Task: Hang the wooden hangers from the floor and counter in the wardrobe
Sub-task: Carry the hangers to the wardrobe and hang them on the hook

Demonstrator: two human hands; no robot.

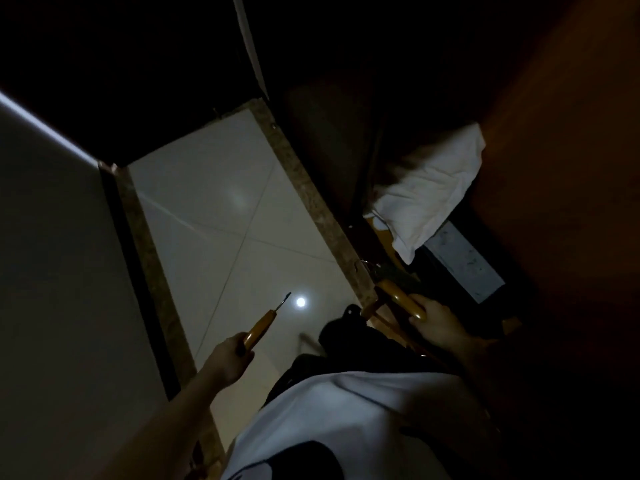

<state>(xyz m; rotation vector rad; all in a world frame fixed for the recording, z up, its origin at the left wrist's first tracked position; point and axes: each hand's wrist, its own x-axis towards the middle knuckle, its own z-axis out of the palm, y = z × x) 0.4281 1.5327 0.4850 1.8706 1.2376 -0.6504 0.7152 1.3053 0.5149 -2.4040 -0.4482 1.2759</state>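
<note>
While each hand grips, left hand (231, 355), right hand (437, 322), smooth wooden hangers (401, 299)

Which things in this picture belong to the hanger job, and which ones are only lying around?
Belong to the job:
- wooden hanger, held in the left hand
- wooden hangers, held in the right hand

Only lying around:
- white cloth on the dark furniture to the right
- pale tiled floor, with a bright light reflection

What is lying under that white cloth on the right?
Under the white cloth, a pale grey slab sticks out at its lower edge and a bit of orange wood at its left. The rest is covered and too dark to tell.
</note>
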